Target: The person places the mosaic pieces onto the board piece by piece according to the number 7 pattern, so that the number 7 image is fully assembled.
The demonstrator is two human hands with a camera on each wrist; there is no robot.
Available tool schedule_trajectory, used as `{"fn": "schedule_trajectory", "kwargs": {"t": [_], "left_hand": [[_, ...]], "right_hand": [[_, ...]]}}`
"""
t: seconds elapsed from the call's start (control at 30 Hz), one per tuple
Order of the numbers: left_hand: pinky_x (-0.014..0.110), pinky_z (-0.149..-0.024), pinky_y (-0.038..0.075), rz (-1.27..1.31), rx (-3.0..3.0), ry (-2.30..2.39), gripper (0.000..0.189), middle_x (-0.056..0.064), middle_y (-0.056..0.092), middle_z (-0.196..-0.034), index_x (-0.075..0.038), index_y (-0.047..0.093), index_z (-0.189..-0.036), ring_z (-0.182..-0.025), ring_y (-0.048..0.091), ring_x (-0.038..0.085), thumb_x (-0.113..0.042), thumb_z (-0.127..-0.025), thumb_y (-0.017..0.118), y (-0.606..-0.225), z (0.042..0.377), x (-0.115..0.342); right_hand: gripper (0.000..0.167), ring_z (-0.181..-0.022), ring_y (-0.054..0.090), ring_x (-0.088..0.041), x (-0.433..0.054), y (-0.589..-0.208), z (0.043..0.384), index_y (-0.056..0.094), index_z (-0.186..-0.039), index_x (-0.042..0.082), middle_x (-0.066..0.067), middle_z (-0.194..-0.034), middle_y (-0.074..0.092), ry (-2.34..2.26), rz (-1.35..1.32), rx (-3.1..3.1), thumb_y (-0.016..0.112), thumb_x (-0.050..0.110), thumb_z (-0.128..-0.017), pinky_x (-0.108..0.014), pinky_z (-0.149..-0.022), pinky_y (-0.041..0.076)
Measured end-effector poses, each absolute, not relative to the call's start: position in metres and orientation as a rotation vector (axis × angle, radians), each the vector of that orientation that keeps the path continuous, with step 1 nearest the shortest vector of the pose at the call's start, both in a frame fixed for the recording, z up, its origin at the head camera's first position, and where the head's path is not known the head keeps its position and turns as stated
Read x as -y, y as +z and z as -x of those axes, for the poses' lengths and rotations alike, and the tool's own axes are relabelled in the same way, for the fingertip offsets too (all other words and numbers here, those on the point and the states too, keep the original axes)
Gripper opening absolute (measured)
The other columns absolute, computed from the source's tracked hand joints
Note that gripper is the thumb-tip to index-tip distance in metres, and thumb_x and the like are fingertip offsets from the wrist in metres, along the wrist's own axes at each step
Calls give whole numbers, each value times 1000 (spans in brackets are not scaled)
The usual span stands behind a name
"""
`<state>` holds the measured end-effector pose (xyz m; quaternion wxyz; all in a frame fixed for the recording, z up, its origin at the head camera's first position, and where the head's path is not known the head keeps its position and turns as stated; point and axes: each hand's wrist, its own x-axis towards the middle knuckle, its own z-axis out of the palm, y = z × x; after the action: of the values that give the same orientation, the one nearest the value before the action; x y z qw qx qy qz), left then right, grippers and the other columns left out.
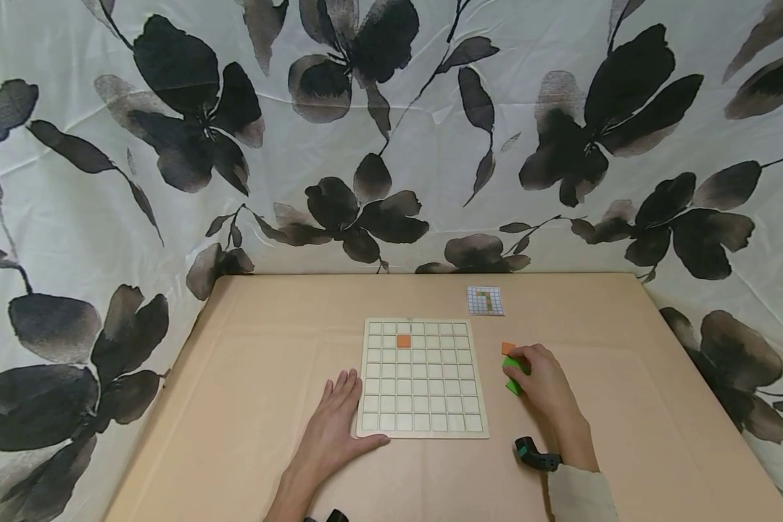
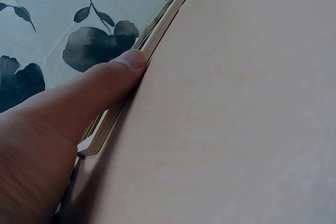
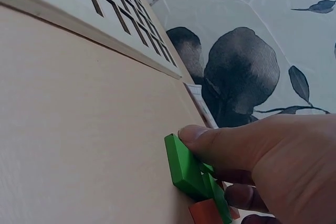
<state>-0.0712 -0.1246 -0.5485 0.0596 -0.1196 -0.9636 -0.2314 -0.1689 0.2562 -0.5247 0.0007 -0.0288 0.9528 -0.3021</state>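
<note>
A pale grid board [image 1: 424, 378] lies on the table, an orange tile [image 1: 403, 341] seated in one of its upper-left cells. My left hand [image 1: 329, 431] rests against its left side with fingers straight, the thumb [image 2: 115, 77] lying along the near edge. To the right of the board, my right hand [image 1: 549, 384] reaches into a small group of tiles and pinches a green tile [image 3: 185, 166] between thumb and fingers. Another green tile [image 1: 513, 388] and an orange tile [image 1: 507, 348] lie close by. The curled fingers partly hide the group.
Behind the board, to the right, lies a small card [image 1: 486, 301] printed with a grid pattern. A floral cloth [image 1: 457, 239] hangs beyond the back edge of the wooden table [image 1: 267, 326]. Each wrist wears a dark band, the right band [image 1: 536, 455] being plainer to see.
</note>
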Motion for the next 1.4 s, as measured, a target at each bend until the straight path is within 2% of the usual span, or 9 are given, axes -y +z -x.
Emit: {"fn": "schedule_trajectory", "kwargs": {"t": [0.2, 0.5, 0.77, 0.97, 1.27, 1.4], "left_hand": [[46, -130, 19, 368, 2913, -692, 111, 20, 40, -158, 4, 46, -147, -152, 31, 33, -69, -70, 77, -548, 71, 125], [47, -129, 19, 357, 2919, -706, 111, 20, 39, -158, 4, 45, -147, -152, 31, 33, -71, -71, 75, -548, 72, 124], [48, -127, 23, 363, 2888, -668, 112, 20, 41, -157, 4, 46, -146, -150, 34, 33, -73, -70, 74, -551, 72, 124], [45, -129, 18, 343, 2933, -713, 112, 18, 39, -159, 4, 45, -148, -152, 30, 31, -72, -70, 74, -550, 72, 124], [44, -130, 16, 342, 2944, -725, 113, 18, 37, -160, 3, 44, -148, -153, 28, 31, -73, -71, 74, -549, 72, 124], [43, -130, 16, 344, 2942, -712, 112, 18, 37, -160, 3, 44, -148, -153, 29, 30, -73, -71, 74, -549, 71, 124]], "right_hand": [[33, -100, 60, -31, -257, -525, 169, 67, -117, -1, -18, -113, 63, -959, 114, -2985, 74, 17, -91, -51, -89, 58], [37, -94, 58, -28, -256, -525, 170, 66, -119, -4, -19, -112, 61, -959, 106, -2973, 75, 17, -90, -43, -82, 57], [33, -88, 56, -24, -255, -524, 171, 64, -114, -2, -15, -104, 63, -991, 115, -2949, 76, 16, -89, -31, -73, 54], [30, -82, 56, -20, -256, -524, 171, 63, -112, 2, -9, -95, 65, -1019, 112, -2922, 76, 15, -89, -22, -64, 49], [23, -84, 59, -20, -255, -523, 170, 66, -111, 3, -11, -99, 70, -1001, 111, -2945, 71, 16, -94, -30, -72, 54], [23, -84, 59, -21, -254, -523, 171, 66, -113, 3, -12, -101, 70, -1000, 109, -2950, 70, 17, -95, -30, -73, 54]]}}
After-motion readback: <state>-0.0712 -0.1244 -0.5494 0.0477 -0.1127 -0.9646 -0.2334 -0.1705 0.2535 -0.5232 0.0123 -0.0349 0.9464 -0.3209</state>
